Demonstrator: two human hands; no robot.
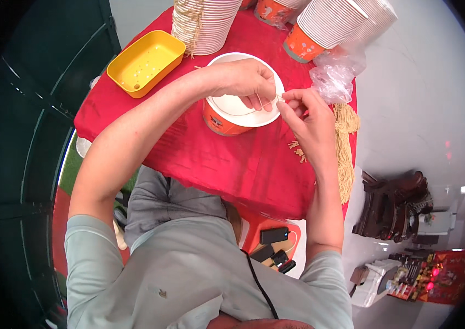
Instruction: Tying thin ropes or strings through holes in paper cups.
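Observation:
An orange paper bowl with a white inside (227, 107) stands on the red tablecloth (188, 148) in front of me. My left hand (246, 82) hovers over the bowl's right rim, fingers pinched on a thin pale strand (270, 103). My right hand (304, 112) is just right of the bowl and pinches the other end of the same strand near its rim. A bundle of straw-coloured strands (345, 148) lies on the cloth by my right wrist, with a few short pieces (298, 151) beside it.
A yellow plastic tray (145, 61) sits at the table's far left. Stacks of paper bowls (202, 24) (325, 27) stand at the back, with a crumpled clear plastic bag (334, 77). Black devices (273, 244) lie under the table near my lap; dark wooden furniture (391, 205) stands on the right.

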